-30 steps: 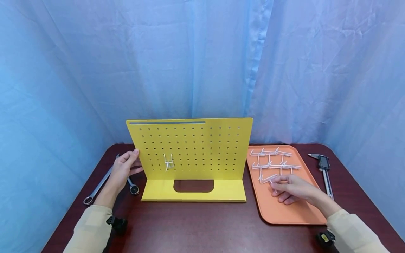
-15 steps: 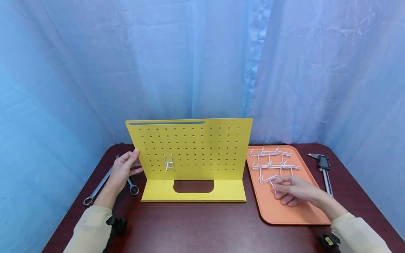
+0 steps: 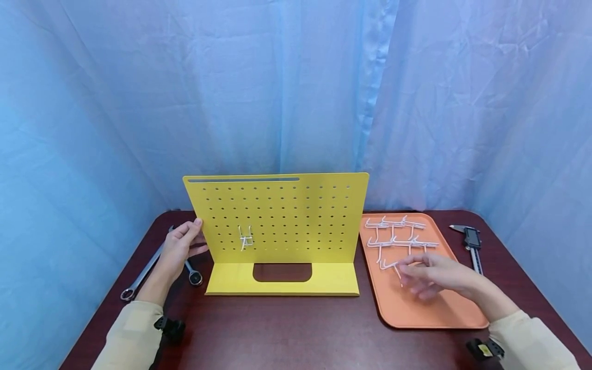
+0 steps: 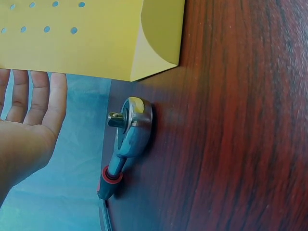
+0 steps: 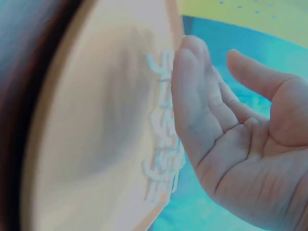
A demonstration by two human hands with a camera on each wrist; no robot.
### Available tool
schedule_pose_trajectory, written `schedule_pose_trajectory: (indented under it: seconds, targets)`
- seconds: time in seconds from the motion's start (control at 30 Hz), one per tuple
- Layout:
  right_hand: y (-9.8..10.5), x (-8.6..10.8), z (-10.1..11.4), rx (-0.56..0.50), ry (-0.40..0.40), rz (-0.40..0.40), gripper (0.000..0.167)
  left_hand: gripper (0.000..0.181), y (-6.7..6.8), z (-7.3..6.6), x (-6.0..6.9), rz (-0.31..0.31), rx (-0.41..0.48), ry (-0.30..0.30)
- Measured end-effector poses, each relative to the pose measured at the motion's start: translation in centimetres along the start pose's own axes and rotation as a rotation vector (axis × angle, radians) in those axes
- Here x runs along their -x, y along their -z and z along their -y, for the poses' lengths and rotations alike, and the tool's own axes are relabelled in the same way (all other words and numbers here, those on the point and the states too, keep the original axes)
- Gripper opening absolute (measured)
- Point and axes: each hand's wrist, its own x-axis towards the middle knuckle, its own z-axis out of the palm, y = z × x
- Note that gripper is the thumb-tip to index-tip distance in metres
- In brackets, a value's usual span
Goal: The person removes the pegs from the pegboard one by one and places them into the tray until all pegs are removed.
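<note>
A yellow pegboard stand stands upright on the table, with one white wire hook mounted at its lower left. My left hand grips the board's left edge, thumb on the near side and fingers reaching behind. Over the orange tray hovers my right hand. Its thumb and fingers are apart in the right wrist view, holding nothing. Close by its fingertips, the nearest loose wire hook lies on the tray. Several more white wire hooks lie behind it in two rows.
Left of the board lie a wrench and a ratchet handle, partly behind my left hand and arm in the head view. A digital caliper lies right of the tray. Blue curtains hang behind the table.
My right hand has let go of the nearest wire hook, which stays on the tray, and its fingers have drawn slightly to the right. The left hand keeps its place on the board.
</note>
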Motion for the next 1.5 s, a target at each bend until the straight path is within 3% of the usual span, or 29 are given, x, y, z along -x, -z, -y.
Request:
schedule_pose_trajectory:
  seconds: [0.17,0.37,0.7,1.17,1.5]
  targets:
    - [-0.6,-0.3,1.9,-0.059,0.072,0.056,0.046,0.049,0.0,-0.2,-0.1,0.002,-0.003,0.003]
    - [-2.8,-1.2,4.5,-0.089,0.139,0.051,0.051,0.05,0.0,-0.3,-0.1,-0.002,-0.005,0.007]
    - [-7.6,-5.3,8.1,-0.216,0.239,0.083,0.06,0.051,0.0,-0.3,0.1,-0.002,-0.008,0.013]
    - [-16.1,-10.8,12.1,-0.443,0.257,0.218,0.06,0.048,0.0,-0.6,0.2,0.001,0.004,0.015]
    - [-21.1,-13.8,13.8,-0.659,0.178,0.262,0.056,0.05,-0.1,-0.6,0.4,-0.015,-0.003,0.031]
